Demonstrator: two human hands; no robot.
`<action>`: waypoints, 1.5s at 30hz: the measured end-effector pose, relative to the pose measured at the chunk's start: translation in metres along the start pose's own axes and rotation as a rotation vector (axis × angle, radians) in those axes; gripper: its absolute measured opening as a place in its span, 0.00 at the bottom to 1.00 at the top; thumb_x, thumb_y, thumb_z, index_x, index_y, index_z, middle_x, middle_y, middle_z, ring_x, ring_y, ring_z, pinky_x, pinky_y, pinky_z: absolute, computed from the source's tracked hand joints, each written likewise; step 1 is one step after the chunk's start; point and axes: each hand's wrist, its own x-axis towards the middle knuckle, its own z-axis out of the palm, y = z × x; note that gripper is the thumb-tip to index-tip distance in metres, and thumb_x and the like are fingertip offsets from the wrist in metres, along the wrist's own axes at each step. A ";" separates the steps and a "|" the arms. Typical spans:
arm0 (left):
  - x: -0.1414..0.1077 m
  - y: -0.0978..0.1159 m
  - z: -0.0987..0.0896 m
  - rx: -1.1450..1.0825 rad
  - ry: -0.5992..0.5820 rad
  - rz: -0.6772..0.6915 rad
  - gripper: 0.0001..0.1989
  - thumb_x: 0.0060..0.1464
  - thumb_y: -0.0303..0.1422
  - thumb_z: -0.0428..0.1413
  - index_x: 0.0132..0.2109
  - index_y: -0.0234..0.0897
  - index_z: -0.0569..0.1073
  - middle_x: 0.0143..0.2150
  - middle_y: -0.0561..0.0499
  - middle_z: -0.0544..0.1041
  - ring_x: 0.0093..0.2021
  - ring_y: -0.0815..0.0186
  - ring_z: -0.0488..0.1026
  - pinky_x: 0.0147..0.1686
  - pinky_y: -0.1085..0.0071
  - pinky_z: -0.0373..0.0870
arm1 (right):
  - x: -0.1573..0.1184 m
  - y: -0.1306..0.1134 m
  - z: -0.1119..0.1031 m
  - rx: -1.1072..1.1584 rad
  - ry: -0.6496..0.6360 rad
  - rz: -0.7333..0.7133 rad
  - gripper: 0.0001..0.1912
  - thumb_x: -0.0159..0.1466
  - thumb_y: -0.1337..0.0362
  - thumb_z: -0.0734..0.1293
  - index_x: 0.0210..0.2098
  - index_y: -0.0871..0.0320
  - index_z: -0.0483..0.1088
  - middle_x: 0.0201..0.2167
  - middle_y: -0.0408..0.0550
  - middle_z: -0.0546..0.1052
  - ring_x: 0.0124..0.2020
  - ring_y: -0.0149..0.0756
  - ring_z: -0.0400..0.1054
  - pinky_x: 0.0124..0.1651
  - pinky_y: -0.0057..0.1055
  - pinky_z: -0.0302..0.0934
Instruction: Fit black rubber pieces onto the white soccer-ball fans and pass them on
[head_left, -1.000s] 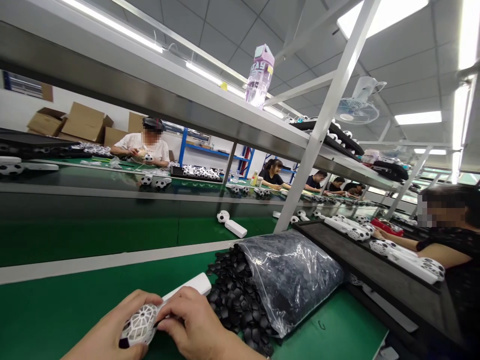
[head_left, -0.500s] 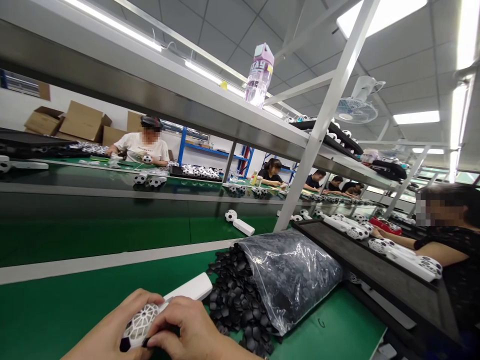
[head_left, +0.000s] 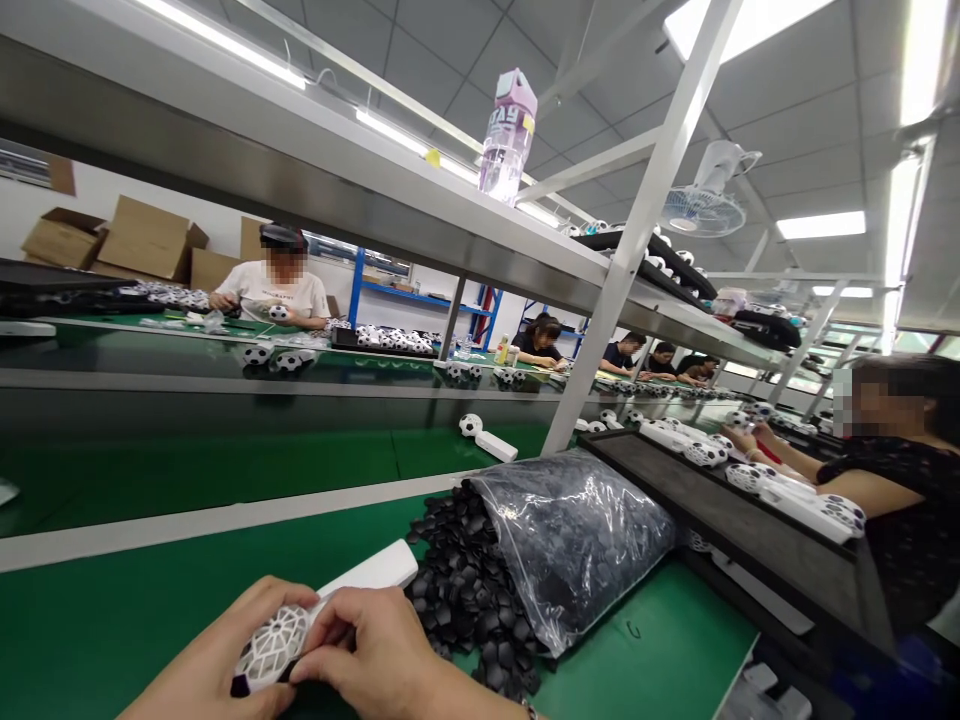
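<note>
My left hand (head_left: 217, 660) is wrapped round a white lattice ball head with a long white handle (head_left: 375, 570), low in the view. The ball (head_left: 274, 640) is patterned like a football, its white ribs mostly uncovered. One dark patch sits at its lower left edge. At the ball's lower right side, my right hand (head_left: 371, 645) pinches thumb against fingers on a small black plastic piece (head_left: 288, 673), largely hidden by the fingertips. Just right of my hands, loose black pieces (head_left: 465, 580) spill from a clear plastic bag (head_left: 577, 540) onto the green table.
A white bar with a football head (head_left: 495, 445) lies on the green conveyor (head_left: 300, 460) beyond. At right, a black tray (head_left: 675, 500) bears several finished ones, near a co-worker (head_left: 892, 480). A metal post (head_left: 637, 230) and shelf stand ahead. More people sit across the belt.
The view has shifted slightly. My hands stay on the ball, the right fingers moving only a little. The bar on the conveyor has moved rightward. The co-worker at right now holds up a football head.
</note>
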 end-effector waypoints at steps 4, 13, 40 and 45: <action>0.000 0.011 -0.006 0.020 -0.046 -0.028 0.17 0.40 0.32 0.49 0.42 0.41 0.65 0.40 0.52 0.68 0.39 0.62 0.68 0.38 0.72 0.65 | 0.004 0.000 0.000 -0.043 0.008 0.000 0.10 0.52 0.56 0.70 0.30 0.54 0.71 0.25 0.37 0.74 0.26 0.26 0.66 0.29 0.20 0.56; 0.002 0.031 -0.033 0.142 -0.027 -0.158 0.20 0.39 0.30 0.51 0.45 0.39 0.66 0.42 0.52 0.67 0.40 0.62 0.67 0.38 0.70 0.63 | 0.018 0.005 -0.051 -0.260 0.224 -0.027 0.06 0.59 0.62 0.62 0.30 0.58 0.68 0.29 0.42 0.73 0.30 0.29 0.65 0.35 0.25 0.57; -0.001 0.009 -0.053 0.058 -0.066 -0.240 0.34 0.31 0.30 0.60 0.51 0.42 0.63 0.48 0.48 0.64 0.46 0.57 0.65 0.46 0.64 0.64 | 0.013 0.019 -0.067 -0.587 -0.204 0.190 0.04 0.55 0.67 0.62 0.28 0.53 0.68 0.30 0.43 0.72 0.32 0.34 0.66 0.30 0.27 0.53; -0.002 0.009 -0.052 0.072 -0.060 -0.241 0.35 0.31 0.32 0.60 0.52 0.42 0.63 0.48 0.47 0.63 0.46 0.57 0.65 0.45 0.64 0.64 | 0.015 0.020 -0.065 -0.582 -0.248 0.173 0.06 0.56 0.67 0.59 0.29 0.54 0.67 0.32 0.45 0.71 0.33 0.36 0.66 0.32 0.28 0.54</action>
